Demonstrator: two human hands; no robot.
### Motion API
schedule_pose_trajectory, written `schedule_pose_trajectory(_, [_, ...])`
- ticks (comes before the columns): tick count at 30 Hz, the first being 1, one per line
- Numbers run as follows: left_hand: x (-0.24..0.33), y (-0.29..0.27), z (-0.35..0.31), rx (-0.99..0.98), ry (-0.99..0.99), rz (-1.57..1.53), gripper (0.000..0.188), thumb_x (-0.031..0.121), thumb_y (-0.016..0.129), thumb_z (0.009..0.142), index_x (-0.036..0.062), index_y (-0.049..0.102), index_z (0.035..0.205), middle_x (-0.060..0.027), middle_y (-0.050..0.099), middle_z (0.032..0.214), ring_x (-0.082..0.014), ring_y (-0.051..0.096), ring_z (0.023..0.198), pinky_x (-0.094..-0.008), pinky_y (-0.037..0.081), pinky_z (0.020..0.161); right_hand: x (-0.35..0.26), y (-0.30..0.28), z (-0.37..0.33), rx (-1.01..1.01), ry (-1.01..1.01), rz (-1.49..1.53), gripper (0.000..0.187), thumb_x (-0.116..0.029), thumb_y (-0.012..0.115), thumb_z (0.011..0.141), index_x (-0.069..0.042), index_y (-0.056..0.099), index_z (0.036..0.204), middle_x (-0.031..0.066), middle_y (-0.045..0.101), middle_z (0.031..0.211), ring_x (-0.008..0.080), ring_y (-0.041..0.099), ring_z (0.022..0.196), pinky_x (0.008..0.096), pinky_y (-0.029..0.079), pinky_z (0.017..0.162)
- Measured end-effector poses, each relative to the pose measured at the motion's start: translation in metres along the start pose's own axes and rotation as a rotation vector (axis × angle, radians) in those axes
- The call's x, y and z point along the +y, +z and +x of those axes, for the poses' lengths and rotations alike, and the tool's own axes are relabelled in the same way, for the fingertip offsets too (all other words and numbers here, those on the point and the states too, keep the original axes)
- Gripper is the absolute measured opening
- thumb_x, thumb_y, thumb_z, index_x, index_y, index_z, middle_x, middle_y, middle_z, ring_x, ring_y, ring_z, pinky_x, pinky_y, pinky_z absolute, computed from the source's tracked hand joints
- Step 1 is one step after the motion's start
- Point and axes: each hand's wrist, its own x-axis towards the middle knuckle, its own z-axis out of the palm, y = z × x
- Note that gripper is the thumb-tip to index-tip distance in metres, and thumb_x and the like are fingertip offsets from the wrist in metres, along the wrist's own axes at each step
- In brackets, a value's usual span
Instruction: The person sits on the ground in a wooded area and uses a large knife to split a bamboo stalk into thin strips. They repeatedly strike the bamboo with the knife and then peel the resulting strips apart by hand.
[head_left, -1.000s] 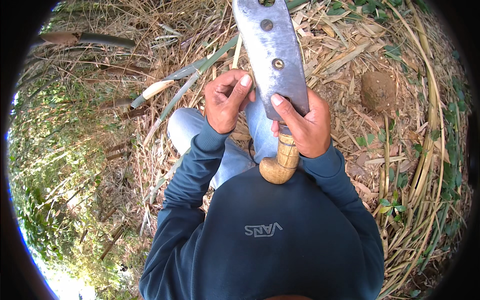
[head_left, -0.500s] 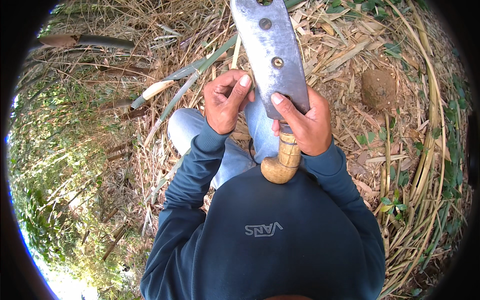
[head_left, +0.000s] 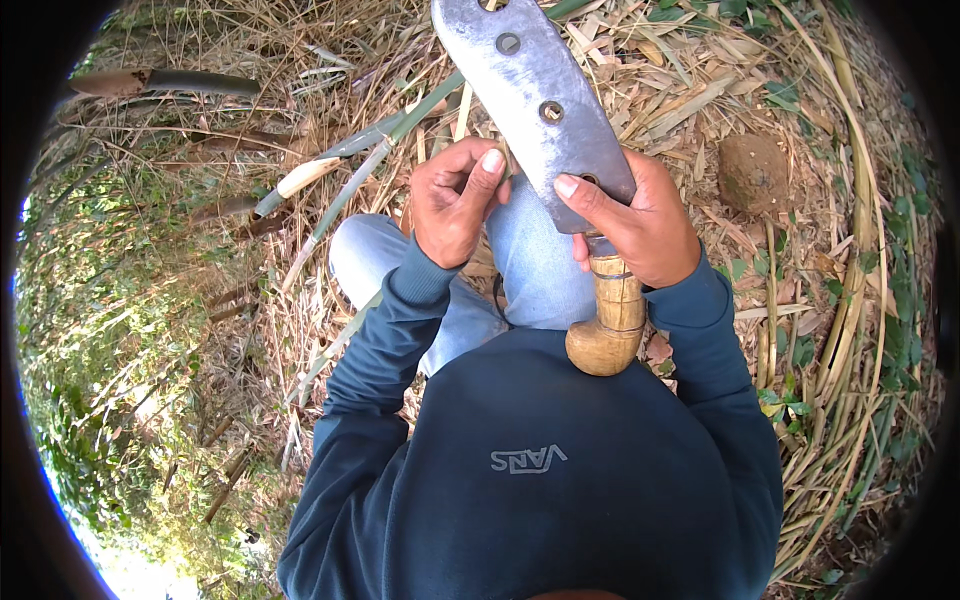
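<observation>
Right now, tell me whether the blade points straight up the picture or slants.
Slanted: the blade leans left toward the picture's top, its lower end in the right hand.

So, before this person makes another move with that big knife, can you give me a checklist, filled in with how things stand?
1. Right hand has hold of the big knife: ok, it grips the base of the blade, thumb on the flat face.
2. Wooden handle joined to the blade: ok as far as shows; the joint is partly covered.
3. Handle's rounded end free of the sweatshirt: cannot tell, they meet in this view.
4. Left hand empty: cannot tell, the fingers are curled.
5. Left fingers well away from the blade: not ok, I'd say; they look close beside it.
6. Gloves on: not ok, both hands are bare.
</observation>
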Motion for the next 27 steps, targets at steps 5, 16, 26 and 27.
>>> schedule_pose_trajectory(5, [-0.001,-0.002,0.001,-0.015,-0.011,0.018,0.023,0.021,0.054,0.096,0.0007,0.062,0.087,0.0006,0.056,0.063,-0.0031,0.041,0.052,-0.0184,0.030,0.047,-0.007,-0.004,0.004,-0.046,-0.007,-0.063,0.024,-0.019,0.060,0.091,0.003,0.059,0.099,0.0042,0.059,0.074,0.0086,0.054,0.050,0.0231,0.046,0.045])
schedule_pose_trajectory(16, [-0.005,0.000,0.002,-0.027,-0.004,0.053,0.023,0.023,0.054,0.096,0.0035,0.059,0.086,0.0022,0.053,0.063,-0.0022,0.039,0.050,-0.0176,0.028,0.045,-0.012,-0.008,0.009,-0.086,0.032,-0.084,0.021,-0.015,0.058,0.091,0.006,0.059,0.095,0.0053,0.058,0.072,0.0104,0.054,0.047,0.0255,0.044,0.040])
schedule_pose_trajectory(26, [-0.004,0.000,0.002,-0.036,-0.019,0.056,0.027,0.023,0.051,0.097,0.0001,0.061,0.088,0.0010,0.052,0.061,-0.0041,0.040,0.052,-0.0200,0.031,0.049,-0.012,-0.003,0.010,-0.059,-0.011,-0.118,0.019,-0.013,0.057,0.091,0.005,0.059,0.094,0.0041,0.057,0.069,0.0108,0.053,0.046,0.0251,0.043,0.041])
schedule_pose_trajectory(27, [-0.004,0.000,0.002,-0.034,-0.019,0.058,0.027,0.023,0.051,0.097,0.0001,0.061,0.088,0.0010,0.052,0.061,-0.0040,0.040,0.053,-0.0200,0.031,0.049,-0.012,-0.004,0.011,-0.062,-0.011,-0.119,0.019,-0.013,0.057,0.091,0.005,0.059,0.094,0.0039,0.057,0.069,0.0107,0.053,0.046,0.0247,0.043,0.041])
